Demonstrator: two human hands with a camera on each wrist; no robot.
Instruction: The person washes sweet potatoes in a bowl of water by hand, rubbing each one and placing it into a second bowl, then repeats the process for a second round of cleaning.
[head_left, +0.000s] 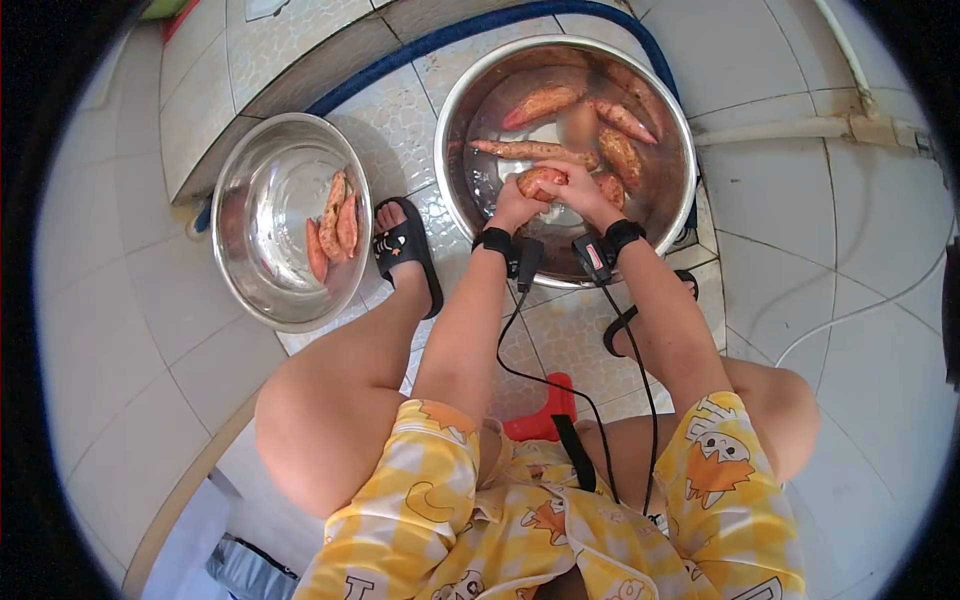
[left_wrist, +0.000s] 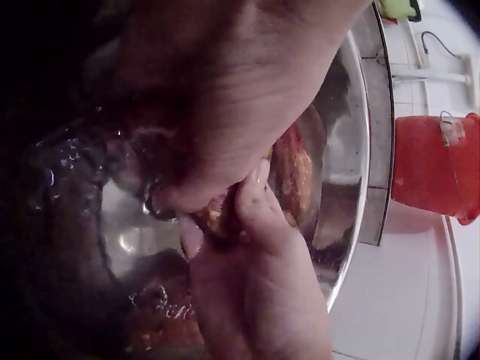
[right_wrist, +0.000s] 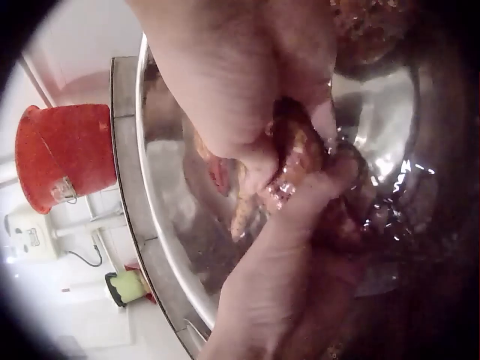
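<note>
Both hands are low in a large steel basin [head_left: 447, 130] of water, gripping one reddish sweet potato [head_left: 541, 182] between them. The left hand [head_left: 515, 205] curls round its left end and the right hand [head_left: 585, 193] holds the other side. In the right wrist view the same sweet potato [right_wrist: 298, 161] shows wet, patchy skin between the fingers of both hands. Several other sweet potatoes lie in the water, among them a long thin one [head_left: 530, 151] just beyond the hands and a brown one [head_left: 620, 158] to the right. Some fingertips are hidden.
A smaller steel basin [head_left: 226, 220] on the left holds several sweet potatoes [head_left: 332, 225]. Slippered feet [head_left: 408, 250] stand beside the large basin. Cables run from the wrists to the lap. A blue hose [head_left: 400, 50] curves behind, and a red bucket [right_wrist: 71, 154] stands beyond the ledge.
</note>
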